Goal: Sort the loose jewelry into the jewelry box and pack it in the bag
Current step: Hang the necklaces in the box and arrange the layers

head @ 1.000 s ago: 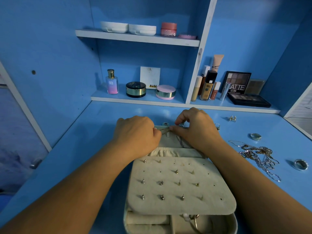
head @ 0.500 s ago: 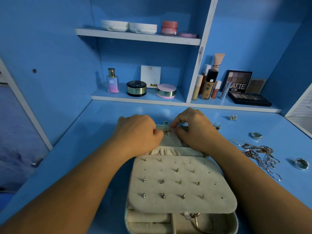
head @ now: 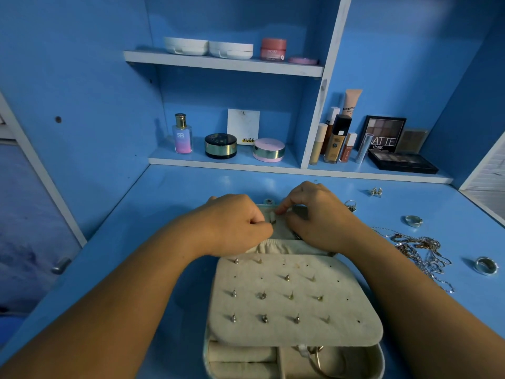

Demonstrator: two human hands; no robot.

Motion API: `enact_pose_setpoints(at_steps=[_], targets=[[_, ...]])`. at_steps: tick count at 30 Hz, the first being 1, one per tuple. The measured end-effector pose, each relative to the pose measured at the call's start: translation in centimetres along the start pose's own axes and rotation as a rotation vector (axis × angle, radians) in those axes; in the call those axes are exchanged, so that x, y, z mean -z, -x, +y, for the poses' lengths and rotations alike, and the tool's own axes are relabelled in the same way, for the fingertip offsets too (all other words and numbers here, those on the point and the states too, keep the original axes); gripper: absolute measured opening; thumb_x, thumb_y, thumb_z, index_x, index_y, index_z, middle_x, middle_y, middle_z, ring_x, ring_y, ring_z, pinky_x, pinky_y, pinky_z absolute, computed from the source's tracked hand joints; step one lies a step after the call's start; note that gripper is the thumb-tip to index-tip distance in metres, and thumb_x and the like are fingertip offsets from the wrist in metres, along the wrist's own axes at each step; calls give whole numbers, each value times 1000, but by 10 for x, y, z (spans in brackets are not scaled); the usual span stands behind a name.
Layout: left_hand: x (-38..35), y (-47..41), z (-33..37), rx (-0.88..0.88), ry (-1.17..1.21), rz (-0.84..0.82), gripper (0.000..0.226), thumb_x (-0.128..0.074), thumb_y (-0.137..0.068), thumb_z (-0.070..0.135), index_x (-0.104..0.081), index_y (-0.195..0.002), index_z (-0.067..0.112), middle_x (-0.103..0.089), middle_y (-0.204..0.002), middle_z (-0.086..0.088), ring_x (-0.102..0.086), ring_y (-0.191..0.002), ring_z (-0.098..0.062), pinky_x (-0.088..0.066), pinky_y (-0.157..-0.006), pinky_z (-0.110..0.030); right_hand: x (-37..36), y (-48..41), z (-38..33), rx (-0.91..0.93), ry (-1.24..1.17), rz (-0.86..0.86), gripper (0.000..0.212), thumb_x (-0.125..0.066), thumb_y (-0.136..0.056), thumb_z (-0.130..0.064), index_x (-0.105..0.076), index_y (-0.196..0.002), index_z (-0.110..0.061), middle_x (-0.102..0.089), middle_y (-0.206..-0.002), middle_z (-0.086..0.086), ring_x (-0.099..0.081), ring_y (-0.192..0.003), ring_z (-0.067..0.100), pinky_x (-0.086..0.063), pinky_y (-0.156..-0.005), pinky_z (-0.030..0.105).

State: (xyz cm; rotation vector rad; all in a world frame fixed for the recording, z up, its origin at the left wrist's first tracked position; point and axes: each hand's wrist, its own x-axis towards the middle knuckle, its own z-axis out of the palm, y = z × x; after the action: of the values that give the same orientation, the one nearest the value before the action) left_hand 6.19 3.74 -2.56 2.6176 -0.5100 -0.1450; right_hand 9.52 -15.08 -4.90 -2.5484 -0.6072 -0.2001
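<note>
Mid-frame, left grip point(head: 232, 222) and right grip point(head: 319, 217) pinch a small piece point(head: 272, 219) over the box point(head: 355, 333); fumbled, it could drop.

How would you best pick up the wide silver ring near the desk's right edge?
Pinch the wide silver ring across its band from above: it seems to lie flat on the desk, hole up, clear of the chains, so both sides are free.

Cream jewelry box point(head: 295, 305), blue desk point(head: 164, 203)
</note>
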Motion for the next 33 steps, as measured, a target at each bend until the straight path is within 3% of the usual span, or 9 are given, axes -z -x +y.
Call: enact_pose_setpoints(at_steps=[4, 7, 13, 18, 25, 29, 31, 33], targets=[[2, -2, -6, 1, 57, -12, 40, -50, -94, 29, -51, -59, 10, -45, -48, 1, -40, -51, -12, -30, -57, -25, 3, 4, -5, 77, -44, -61, 28, -62, -84, -21, -67, -104, -41, -49, -112, -12, -41, -110, 16, -37, -99, 39], [5, -2, -10, 26, 59, -8, 38, -51, -97, 36, -63, -67, 17, -47, -44, 12, -43, -45, -4, -29, -57, -24, 5, 7, -7, 103, -28, -135, 19, -66, -85, -32, -68, -100, -43, -45, -118, -14, -35, -115, 12, -34, -101, 41], [7, -3, -13, 33, 63, -7, 37, -47, -98, 43, -69, -73, 27, -50, -48, 13, -44, -48, -2, -28, -59, -25, 5, 7, -7, 117, -78, -132, 16, -66, -82, -46, -68, -98, -46, -48, -119, -15, -37, -116, 10, -35, -101, 45], [7, -4, -16, -4, 89, 3, 33, -47, -97, 47, -68, -76, 31, -62, -68, -3, -49, -59, -10, -34, -62, -28, 4, 6, -7, 127, -91, -161, 16, -63, -82, -49, -68, -96, -44, -48, -119, -18, -36, -117, 8, -34, -102, 47], [7, -2, -14, 52, 61, 17, 34, -48, -98, 43, -68, -76, 27, -46, -49, 9, -42, -44, -3, -27, -58, -22, 6, 7, 0, 74, -133, -106, 3, -68, -83, -33, -68, -82, -36, -51, -113, -16, -43, -114, 11, -38, -96, 30], [8, -2, -13, 95, 36, 37, 35, -47, -100, 41, -69, -78, 26, -44, -46, 9, -43, -43, 1, -26, -59, -22, 9, 6, 5, 20, -139, -123, 10, -67, -84, -34, -67, -75, -38, -52, -113, -14, -45, -112, 12, -42, -96, 35], [7, -2, -11, 104, 14, 40, 36, -46, -100, 40, -68, -76, 25, -44, -42, 11, -45, -44, 3, -30, -67, -25, 7, 4, 6, -7, -135, -114, 15, -67, -84, -34, -65, -71, -40, -53, -112, -11, -47, -112, 13, -43, -96, 37], [2, -3, -9, 107, -27, 47, 37, -44, -101, 39, -68, -78, 24, -51, -45, 15, -49, -53, 3, -33, -84, -31, 3, 2, 5, -55, -145, -41, 13, -69, -83, -32, -69, -70, -31, -55, -104, -9, -49, -110, 13, -42, -94, 32]])
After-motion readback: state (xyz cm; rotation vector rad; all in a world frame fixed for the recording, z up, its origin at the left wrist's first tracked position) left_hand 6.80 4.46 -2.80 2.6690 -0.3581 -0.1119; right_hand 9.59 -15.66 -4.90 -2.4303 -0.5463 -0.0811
